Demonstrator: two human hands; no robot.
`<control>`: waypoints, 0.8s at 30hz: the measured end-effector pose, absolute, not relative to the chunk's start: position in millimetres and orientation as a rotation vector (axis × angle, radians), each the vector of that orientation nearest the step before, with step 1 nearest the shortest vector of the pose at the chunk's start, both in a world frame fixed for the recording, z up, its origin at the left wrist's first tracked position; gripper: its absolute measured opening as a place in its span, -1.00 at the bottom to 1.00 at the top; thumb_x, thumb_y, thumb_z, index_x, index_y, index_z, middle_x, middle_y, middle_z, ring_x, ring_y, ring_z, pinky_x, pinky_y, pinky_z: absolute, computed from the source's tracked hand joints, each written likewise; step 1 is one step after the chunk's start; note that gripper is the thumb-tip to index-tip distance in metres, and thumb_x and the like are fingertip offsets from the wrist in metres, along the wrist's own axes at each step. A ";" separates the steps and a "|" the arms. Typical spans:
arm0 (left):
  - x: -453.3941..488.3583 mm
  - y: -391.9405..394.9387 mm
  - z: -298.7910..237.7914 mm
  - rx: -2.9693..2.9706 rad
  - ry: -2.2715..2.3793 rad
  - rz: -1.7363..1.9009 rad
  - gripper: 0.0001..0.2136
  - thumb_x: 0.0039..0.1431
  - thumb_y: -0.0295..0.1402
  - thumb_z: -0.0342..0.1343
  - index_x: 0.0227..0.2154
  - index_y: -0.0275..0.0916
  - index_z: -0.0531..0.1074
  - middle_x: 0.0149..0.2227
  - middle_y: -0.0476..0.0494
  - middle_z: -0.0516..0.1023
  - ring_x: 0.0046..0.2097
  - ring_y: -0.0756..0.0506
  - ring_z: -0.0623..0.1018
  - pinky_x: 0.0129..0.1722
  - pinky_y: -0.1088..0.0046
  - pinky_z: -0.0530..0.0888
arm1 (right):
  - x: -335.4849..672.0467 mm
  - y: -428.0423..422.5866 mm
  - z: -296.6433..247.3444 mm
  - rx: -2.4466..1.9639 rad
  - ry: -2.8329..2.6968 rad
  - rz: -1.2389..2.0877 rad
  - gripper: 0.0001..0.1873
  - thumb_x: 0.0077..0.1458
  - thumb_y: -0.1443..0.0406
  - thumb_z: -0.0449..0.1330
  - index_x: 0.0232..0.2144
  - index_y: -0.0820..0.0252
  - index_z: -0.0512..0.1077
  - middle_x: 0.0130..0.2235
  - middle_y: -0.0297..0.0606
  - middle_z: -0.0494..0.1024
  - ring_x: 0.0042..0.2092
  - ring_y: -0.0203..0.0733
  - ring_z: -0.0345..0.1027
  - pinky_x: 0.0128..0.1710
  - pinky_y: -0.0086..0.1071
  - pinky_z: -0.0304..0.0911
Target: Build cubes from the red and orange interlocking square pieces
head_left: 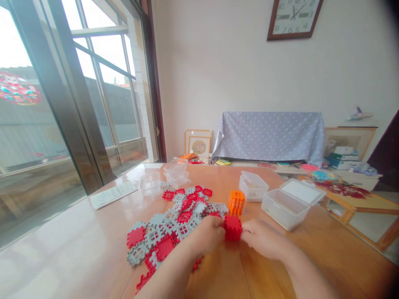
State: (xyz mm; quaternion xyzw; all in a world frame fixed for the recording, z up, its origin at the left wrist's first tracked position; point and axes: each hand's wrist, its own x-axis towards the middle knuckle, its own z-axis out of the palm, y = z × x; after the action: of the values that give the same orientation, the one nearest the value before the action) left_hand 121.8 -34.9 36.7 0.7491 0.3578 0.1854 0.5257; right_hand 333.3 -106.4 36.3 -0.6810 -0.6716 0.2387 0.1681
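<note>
A stack of red interlocking plastic tiles (233,228) stands on the table between my two hands. My left hand (211,235) grips its left side with the fingers curled. On the opposite side, my right hand (260,237) closes on the stack's right edge; its fingertips are partly hidden. Just behind stands a stack of orange tiles (237,202), touched by neither hand. Loose grey and red tiles lie in a spread heap to the left, among them a grey window tile (153,238) and a solid red tile (164,248). My left forearm covers part of this heap.
Beyond the right hand are an open clear plastic box (285,211) and a smaller marked box (254,189). Clear containers (177,174) and a white keyboard-like panel (114,194) sit at the wooden table's (215,274) far left. A glass door is at the left.
</note>
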 end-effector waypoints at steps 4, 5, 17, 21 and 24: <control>118.8 -33.0 36.9 1.783 0.876 0.469 -0.94 -0.08 -0.42 0.03 -0.59 -0.24 0.32 -0.60 0.03 0.28 -0.49 0.01 0.28 -0.45 0.48 0.27 | 339.4 -105.4 30.3 -1.936 -1.903 0.641 -0.77 0.09 0.29 0.02 -0.59 0.16 0.27 -0.59 -0.41 0.34 -0.53 -0.33 0.16 -0.56 -0.44 -0.17; 117.2 -33.0 38.3 1.781 0.882 0.475 -0.93 -0.07 -0.41 0.05 -0.59 -0.24 0.33 -0.60 0.03 0.29 -0.48 0.00 0.30 -0.45 0.49 0.27 | 341.9 -104.7 28.3 -1.950 -1.886 0.610 -0.76 0.10 0.27 0.03 -0.60 0.16 0.27 -0.60 -0.41 0.35 -0.53 -0.33 0.17 -0.56 -0.44 -0.16; 63.5 -9.9 73.4 2.125 1.432 0.845 -0.77 -0.01 -0.39 0.09 -0.26 -0.20 0.52 -0.30 -0.13 0.59 -0.27 -0.12 0.52 -0.27 0.44 0.37 | 349.9 -99.9 41.0 -1.760 -1.714 0.127 -0.69 0.13 0.14 0.04 -0.56 0.04 0.45 -0.59 -0.36 0.50 -0.47 -0.16 0.38 -0.44 -0.41 0.16; 42.1 0.6 70.1 2.254 1.571 0.618 -0.40 -0.09 -0.18 0.27 0.09 -0.12 0.42 0.11 -0.27 0.50 0.12 -0.37 0.44 0.10 0.14 0.34 | 343.1 -100.7 45.3 -1.714 -1.660 0.017 -0.69 0.15 0.11 0.03 -0.44 -0.01 0.54 -0.51 -0.34 0.60 -0.41 -0.13 0.48 -0.40 -0.42 0.24; 39.2 3.3 61.9 2.322 1.546 0.370 -0.03 -0.32 0.08 0.37 0.26 -0.04 0.26 0.34 -0.27 0.23 0.32 -0.53 0.17 0.27 -0.13 0.10 | 343.7 -98.8 41.2 -1.724 -1.623 -0.017 -0.68 0.16 0.10 0.03 -0.32 -0.02 0.57 -0.37 -0.33 0.67 -0.35 -0.13 0.53 -0.35 -0.42 0.30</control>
State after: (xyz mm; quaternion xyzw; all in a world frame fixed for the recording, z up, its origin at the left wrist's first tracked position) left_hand 39.2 3.3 61.9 0.8140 0.5422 0.1297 0.1631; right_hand 343.7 -98.8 41.2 -0.6742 -0.6349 -0.0066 0.3772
